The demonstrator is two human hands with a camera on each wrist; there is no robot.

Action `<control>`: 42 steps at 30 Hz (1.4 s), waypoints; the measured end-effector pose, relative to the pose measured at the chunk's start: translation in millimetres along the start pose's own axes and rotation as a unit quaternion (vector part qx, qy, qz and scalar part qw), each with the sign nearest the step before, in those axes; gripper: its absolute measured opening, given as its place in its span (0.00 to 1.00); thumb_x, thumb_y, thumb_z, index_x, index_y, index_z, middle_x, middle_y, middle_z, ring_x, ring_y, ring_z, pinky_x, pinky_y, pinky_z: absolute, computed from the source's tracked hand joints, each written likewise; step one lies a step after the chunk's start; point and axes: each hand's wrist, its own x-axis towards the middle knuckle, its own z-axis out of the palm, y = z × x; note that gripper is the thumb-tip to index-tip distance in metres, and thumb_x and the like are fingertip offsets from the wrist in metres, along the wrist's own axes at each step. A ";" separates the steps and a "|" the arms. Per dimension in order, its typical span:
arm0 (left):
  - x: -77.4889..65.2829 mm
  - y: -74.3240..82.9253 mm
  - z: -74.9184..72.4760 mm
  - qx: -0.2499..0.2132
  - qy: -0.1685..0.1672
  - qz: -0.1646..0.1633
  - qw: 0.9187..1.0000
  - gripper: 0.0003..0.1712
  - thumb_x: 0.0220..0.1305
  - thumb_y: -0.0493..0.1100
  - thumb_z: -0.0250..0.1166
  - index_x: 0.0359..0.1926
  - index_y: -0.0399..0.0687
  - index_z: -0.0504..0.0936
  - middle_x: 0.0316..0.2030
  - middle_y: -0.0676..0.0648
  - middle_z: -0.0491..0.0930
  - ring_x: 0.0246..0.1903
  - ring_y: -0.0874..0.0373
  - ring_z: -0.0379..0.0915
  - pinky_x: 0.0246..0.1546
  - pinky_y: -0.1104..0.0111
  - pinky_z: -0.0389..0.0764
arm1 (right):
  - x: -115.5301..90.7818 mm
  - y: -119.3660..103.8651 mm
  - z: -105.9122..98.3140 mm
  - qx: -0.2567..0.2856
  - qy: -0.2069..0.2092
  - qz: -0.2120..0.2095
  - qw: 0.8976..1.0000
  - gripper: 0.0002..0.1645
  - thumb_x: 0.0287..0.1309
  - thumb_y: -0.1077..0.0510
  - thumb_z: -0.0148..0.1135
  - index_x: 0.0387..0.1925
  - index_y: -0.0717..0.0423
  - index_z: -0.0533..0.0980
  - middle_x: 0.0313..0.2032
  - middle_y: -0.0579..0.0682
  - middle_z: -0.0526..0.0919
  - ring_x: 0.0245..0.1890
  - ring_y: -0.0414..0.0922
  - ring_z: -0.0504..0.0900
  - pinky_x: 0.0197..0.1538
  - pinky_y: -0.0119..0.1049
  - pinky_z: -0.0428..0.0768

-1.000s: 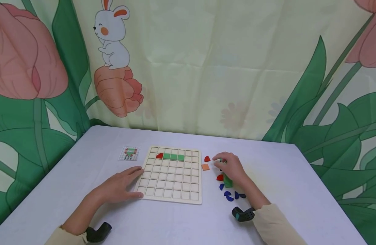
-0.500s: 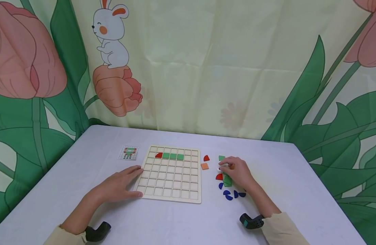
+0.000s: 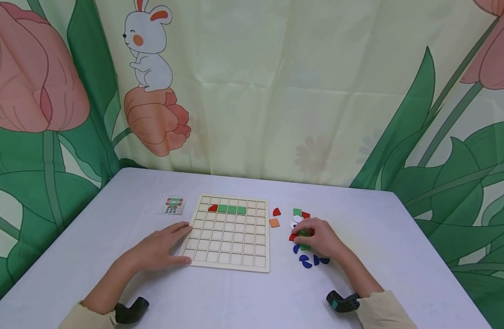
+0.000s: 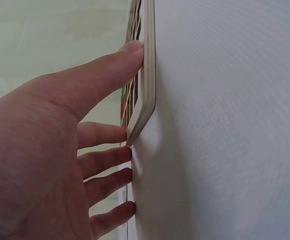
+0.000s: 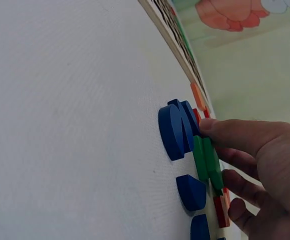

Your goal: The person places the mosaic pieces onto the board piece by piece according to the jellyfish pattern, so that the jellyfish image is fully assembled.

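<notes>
The flat red quarter-circle tile (image 3: 292, 237), apparently painted wood, lies beside green square tiles (image 5: 213, 165), between the pale wooden grid board (image 3: 226, 248) and the counter's (image 3: 235, 301) right edge. It should be light, stiff and slightly slippery, best pinched by its sides; its colour looks even. The right hand (image 3: 321, 238) curves its fingers over these tiles; whether they grip one, I cannot tell. The left hand (image 3: 159, 250), fingers extended, touches the board's left side.

Matt wooden board (image 3: 228, 248), woven tablecloth (image 4: 225, 110)
</notes>
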 end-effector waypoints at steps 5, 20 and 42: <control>1.3 -1.4 1.3 0.003 0.001 0.001 1.000 0.52 0.51 0.69 0.67 0.70 0.46 0.65 0.71 0.41 0.61 0.69 0.41 0.59 0.60 0.40 0.67 | 2.9 -4.4 4.2 -0.015 0.013 -0.003 1.000 0.09 0.50 0.56 0.74 0.35 0.40 0.85 0.39 0.41 0.84 0.43 0.42 0.75 0.45 0.35 0.78; 0.8 -0.5 -0.1 0.002 0.006 0.007 1.000 0.50 0.53 0.67 0.67 0.70 0.45 0.65 0.71 0.41 0.61 0.69 0.40 0.59 0.61 0.40 0.67 | 5.6 -15.4 9.4 -0.023 0.009 -0.006 1.000 0.16 0.49 0.55 0.74 0.42 0.45 0.84 0.31 0.41 0.81 0.29 0.41 0.72 0.27 0.28 0.73; 0.5 -1.7 1.6 0.002 0.007 0.009 1.000 0.50 0.53 0.66 0.68 0.70 0.45 0.65 0.70 0.41 0.62 0.69 0.39 0.59 0.59 0.36 0.65 | 12.2 -18.3 19.6 -0.029 0.002 -0.034 0.999 0.13 0.50 0.57 0.73 0.40 0.47 0.84 0.29 0.42 0.76 0.31 0.40 0.71 0.29 0.28 0.74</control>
